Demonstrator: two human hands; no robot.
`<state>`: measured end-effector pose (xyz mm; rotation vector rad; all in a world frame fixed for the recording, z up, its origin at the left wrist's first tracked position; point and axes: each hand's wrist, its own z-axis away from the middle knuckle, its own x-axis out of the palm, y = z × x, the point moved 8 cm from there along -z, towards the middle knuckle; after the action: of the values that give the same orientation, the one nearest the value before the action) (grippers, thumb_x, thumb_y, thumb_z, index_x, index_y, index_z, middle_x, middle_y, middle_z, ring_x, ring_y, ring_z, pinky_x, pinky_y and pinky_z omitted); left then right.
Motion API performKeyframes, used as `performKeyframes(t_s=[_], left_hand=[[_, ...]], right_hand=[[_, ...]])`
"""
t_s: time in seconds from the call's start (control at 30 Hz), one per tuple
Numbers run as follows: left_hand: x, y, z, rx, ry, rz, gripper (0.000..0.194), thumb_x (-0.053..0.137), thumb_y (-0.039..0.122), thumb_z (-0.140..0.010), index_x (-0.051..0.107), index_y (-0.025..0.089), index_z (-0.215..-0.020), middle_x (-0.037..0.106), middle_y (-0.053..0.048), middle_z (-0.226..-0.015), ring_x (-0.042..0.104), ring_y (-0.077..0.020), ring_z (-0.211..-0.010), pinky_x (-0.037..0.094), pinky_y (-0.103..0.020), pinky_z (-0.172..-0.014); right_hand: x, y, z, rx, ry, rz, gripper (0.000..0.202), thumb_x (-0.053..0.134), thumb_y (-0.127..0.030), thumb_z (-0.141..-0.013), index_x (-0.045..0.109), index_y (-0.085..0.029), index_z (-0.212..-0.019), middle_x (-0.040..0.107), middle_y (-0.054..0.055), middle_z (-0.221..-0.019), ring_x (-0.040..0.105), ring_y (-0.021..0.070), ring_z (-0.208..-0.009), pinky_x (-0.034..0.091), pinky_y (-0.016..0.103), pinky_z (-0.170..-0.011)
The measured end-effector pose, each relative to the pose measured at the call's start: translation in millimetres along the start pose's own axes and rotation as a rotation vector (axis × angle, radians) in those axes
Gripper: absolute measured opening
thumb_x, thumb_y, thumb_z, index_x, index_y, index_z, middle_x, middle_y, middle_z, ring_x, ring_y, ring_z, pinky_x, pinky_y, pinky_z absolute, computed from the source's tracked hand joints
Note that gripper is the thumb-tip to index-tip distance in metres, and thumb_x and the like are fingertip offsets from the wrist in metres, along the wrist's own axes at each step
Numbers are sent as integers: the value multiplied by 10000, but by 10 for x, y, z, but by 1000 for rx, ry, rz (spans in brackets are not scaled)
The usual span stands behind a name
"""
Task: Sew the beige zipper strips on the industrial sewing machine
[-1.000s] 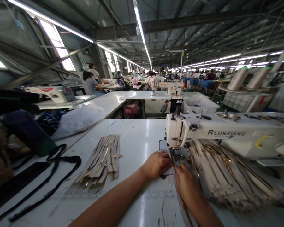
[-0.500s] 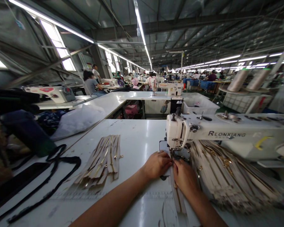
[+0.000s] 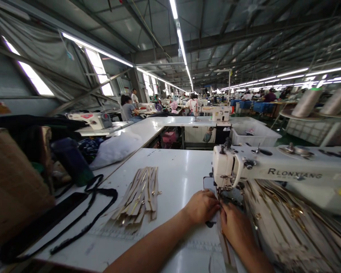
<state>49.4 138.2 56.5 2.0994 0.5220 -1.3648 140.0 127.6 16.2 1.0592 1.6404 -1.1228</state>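
While left hand (image 3: 201, 206) and right hand (image 3: 235, 226) pinch one beige zipper strip (image 3: 225, 248) under the white sewing machine (image 3: 272, 170), small sewn stack (image 3: 140, 197) lies left; bigger heap (image 3: 290, 223) waits right.

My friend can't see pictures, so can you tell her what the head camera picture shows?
A person's left hand and right hand press a beige zipper strip under the needle of a white sewing machine. More zipper strips are piled on the white table, to the left and right. Other workers sit at machines far behind.
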Motion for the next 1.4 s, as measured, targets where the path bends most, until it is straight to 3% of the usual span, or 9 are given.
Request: performKeyframes(t_s=[0.23, 0.5, 0.6, 0.8, 0.97, 1.03, 1.13, 1.23, 1.4], left_hand=[[-27, -10, 10, -88, 8, 2, 216, 515, 271, -898, 698, 207, -992, 642, -69, -939, 597, -196, -887, 474, -293, -827], [160, -117, 149, -464, -113, 13, 210, 516, 160, -802, 572, 98, -994, 613, -153, -920, 594, -264, -826, 496, -359, -709], [122, -190, 217, -550, -34, 150, 295, 547, 112, -752, 517, 111, -1045, 592, -147, -954, 584, -248, -790, 490, -349, -674], [-545, -409, 672, -622, 396, 315, 170, 403, 107, -887, 545, 189, -934, 587, -55, -939, 567, -176, -881, 476, -300, -809], [-1413, -881, 1293, -826, 520, 11, 185, 393, 159, -919, 577, 179, -924, 618, -52, -927, 588, -186, -911, 470, -291, -810], [-1646, -1157, 1508, -983, 430, -150, 197, 398, 152, -920, 587, 170, -971, 637, -65, -992, 588, -178, -964, 453, -265, -837], [-1755, -1513, 1780, -1162, 252, -256, 207, 417, 127, -902, 617, 152, -954, 667, -87, -992, 611, -183, -947, 445, -256, -822], [-1666, -1698, 1966, -1245, 101, -245, 94, 564, 116, -803, 644, 152, -768, 692, -79, -807, 648, -216, -823, 457, -271, -748], [-1663, -1547, 1880, -1250, 62, -355, 116, 601, 210, -805, 661, 130, -862, 674, -169, -963, 632, -297, -946, 453, -349, -793]], right_hand=[[60, 4, 4, -39, 40, 43, 385, 343, -146, -913, 648, -151, -1148, 687, 113, -1063, 669, 200, -914, 480, 261, -704], [32, -127, 50, -176, 78, -219, 405, 364, -142, -860, 649, -184, -1144, 705, 82, -1015, 675, 184, -897, 504, 272, -773], [47, -94, 59, -214, 142, -282, 422, 314, -171, -894, 624, -153, -1180, 689, 100, -1095, 661, 176, -978, 507, 267, -818], [222, 52, 26, -268, 131, -279, 401, 323, -238, -916, 649, -153, -1134, 707, 97, -1071, 683, 173, -933, 532, 237, -743], [236, 68, 27, -272, 137, -284, 400, 322, -257, -915, 663, -168, -1103, 711, 93, -1055, 688, 192, -917, 542, 267, -732], [225, 65, 26, -262, 127, -301, 392, 331, -264, -913, 663, -177, -1104, 714, 89, -1041, 689, 198, -909, 545, 280, -734], [207, 57, 20, -257, 130, -327, 376, 351, -256, -900, 670, -189, -1086, 719, 88, -1020, 691, 203, -897, 546, 288, -736], [172, 18, 27, -252, 179, -346, 364, 357, -244, -891, 683, -180, -1039, 725, 96, -985, 698, 201, -865, 553, 281, -719], [-42, -36, 121, -344, 281, -351, 337, 378, -284, -902, 688, -223, -1018, 721, 82, -923, 696, 194, -825, 560, 273, -691]])
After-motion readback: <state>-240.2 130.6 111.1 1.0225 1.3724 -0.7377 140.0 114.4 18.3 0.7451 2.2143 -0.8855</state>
